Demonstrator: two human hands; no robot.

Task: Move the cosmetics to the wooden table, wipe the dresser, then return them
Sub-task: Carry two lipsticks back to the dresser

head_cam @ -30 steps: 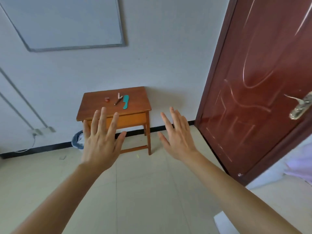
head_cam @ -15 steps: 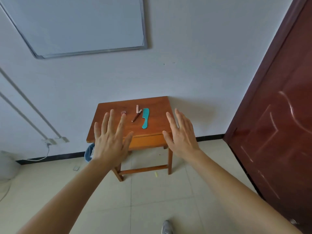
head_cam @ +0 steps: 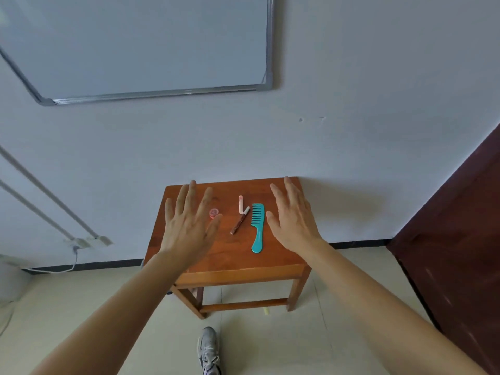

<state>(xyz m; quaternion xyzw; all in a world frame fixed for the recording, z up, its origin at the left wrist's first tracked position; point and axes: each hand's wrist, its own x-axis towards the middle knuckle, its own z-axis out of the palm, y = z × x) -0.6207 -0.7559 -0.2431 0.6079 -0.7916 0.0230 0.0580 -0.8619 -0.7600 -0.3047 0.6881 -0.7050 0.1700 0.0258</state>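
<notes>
The left hand [head_cam: 186, 226] and right hand [head_cam: 293, 220] have come forward over the table [head_cam: 232, 259], flat, fingers spread, holding nothing. Between them, mid-table, lie a pot [head_cam: 213, 213], tube [head_cam: 240, 204], pencil [head_cam: 239, 224] and comb [head_cam: 257, 228].

Partly hidden behind left hand [head_cam: 186, 226]: red jar [head_cam: 214, 211]; whiteboard [head_cam: 135, 44] cropped top-left.

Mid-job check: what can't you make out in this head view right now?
Dresser: outside the head view entirely.
Small red round jar: partly covered by the left hand; label too small.
Left hand and right hand over the brown wooden table: touching or hovering cannot be told from one view.
Slim brown stick and pale pink tube: too small to identify.
</notes>
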